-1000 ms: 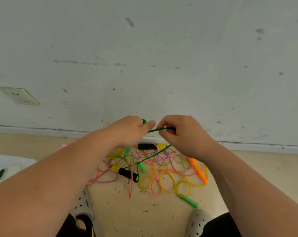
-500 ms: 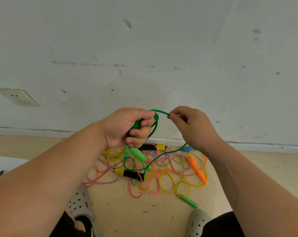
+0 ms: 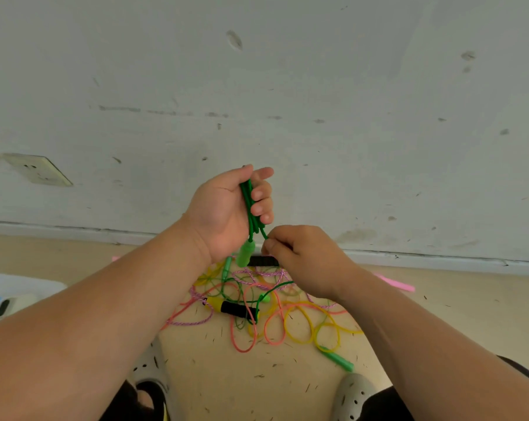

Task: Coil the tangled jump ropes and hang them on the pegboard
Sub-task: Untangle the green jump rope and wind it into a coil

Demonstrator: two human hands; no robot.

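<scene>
My left hand point(image 3: 226, 214) is raised, palm toward me, closed around a few folded strands of the green jump rope point(image 3: 251, 208); its light green handle point(image 3: 245, 253) hangs below the palm. My right hand point(image 3: 302, 256) sits just below and to the right, pinching the same green cord where it leaves the bundle. The cord runs down to a tangled pile of ropes point(image 3: 269, 311) on the floor: yellow, orange-pink, pink-white braided and green strands. A yellow-and-black handle point(image 3: 229, 306) lies in the pile. No pegboard is in view.
A grey wall with a socket point(image 3: 38, 170) stands close ahead. A green handle point(image 3: 337, 358) lies near my right shoe point(image 3: 354, 396), a pink handle point(image 3: 397, 284) by the skirting. A white cloth with a small device point(image 3: 5, 305) lies at the left. My left shoe point(image 3: 149, 372) is below.
My left hand has turned palm up and risen, now holding several folded green strands with the handle hanging. My right hand dropped lower, sliding down the cord.
</scene>
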